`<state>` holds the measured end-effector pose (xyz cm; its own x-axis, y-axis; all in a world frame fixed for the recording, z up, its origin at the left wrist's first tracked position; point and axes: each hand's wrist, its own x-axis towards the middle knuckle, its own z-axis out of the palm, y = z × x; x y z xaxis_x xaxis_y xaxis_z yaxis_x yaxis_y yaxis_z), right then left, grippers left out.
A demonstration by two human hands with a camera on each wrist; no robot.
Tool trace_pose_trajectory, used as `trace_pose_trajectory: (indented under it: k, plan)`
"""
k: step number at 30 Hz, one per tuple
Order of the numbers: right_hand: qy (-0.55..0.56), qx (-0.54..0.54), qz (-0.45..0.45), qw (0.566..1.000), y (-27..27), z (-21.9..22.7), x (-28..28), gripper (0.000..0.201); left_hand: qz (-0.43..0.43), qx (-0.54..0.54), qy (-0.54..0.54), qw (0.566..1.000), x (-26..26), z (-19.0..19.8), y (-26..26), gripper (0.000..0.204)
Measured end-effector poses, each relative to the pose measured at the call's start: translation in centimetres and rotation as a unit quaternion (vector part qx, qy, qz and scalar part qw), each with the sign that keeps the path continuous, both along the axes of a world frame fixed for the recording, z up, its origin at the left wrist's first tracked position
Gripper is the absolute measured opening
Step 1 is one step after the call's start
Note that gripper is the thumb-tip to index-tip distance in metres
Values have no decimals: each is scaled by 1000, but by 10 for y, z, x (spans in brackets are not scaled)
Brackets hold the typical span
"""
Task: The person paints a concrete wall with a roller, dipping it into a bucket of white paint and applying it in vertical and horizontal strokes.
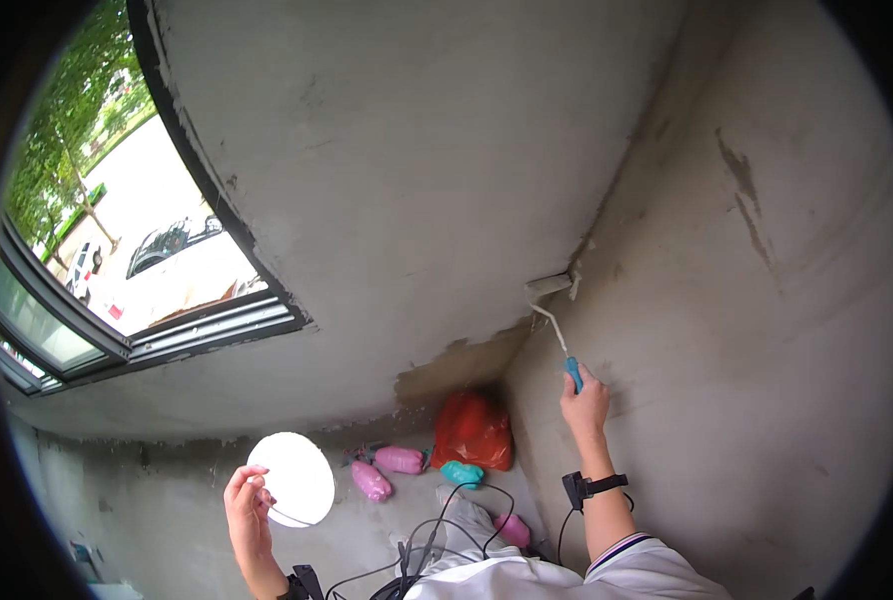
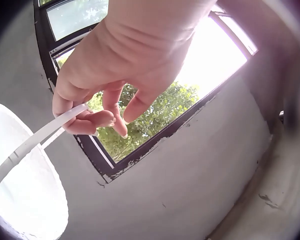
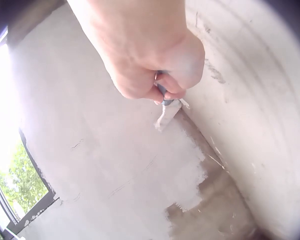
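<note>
In the head view my left hand [image 1: 247,508] holds a white bucket [image 1: 319,480] at the lower left. The left wrist view shows its white handle [image 2: 34,137] hooked over curled fingers, with the bucket hanging below. My right hand [image 3: 155,60] grips the blue handle of a paint roller [image 1: 573,375], arm reaching forward. The roller head [image 1: 549,285] is at the wall near the corner where two walls meet. Pale coating covers much of the window wall [image 1: 437,180], with a darker brown patch [image 1: 462,368] low by the corner.
A window [image 1: 167,250] opens in the wall at left. On the floor are a red bag [image 1: 474,432], pink bundles [image 1: 401,460] and a teal bundle [image 1: 462,474]. Black cables [image 1: 432,530] loop in front of my body. The side wall [image 1: 727,350] rises at right.
</note>
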<state>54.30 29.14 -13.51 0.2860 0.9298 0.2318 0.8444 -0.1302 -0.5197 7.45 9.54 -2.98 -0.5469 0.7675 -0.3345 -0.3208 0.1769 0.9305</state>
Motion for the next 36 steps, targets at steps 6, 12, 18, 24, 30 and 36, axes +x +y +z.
trace_pose_trajectory:
  k: [6,12,18,24,30,36]
  plan:
    - [-36,29,13,999,0,-4,-9,25,-100,39,49,993,61,68,15,15]
    - [-63,32,15,997,2,-12,-4,28,-107,136,165,971,90,117,24,48]
    - [-20,31,7,999,4,-11,-4,27,-90,169,144,971,97,116,38,75]
    - [-2,28,-13,1000,6,-17,3,29,-145,225,174,948,98,121,46,78]
    - [30,17,-31,999,3,-6,-8,29,-237,273,240,901,78,134,43,85]
    - [22,22,-29,999,2,-4,-12,29,-12,153,213,965,81,133,34,33]
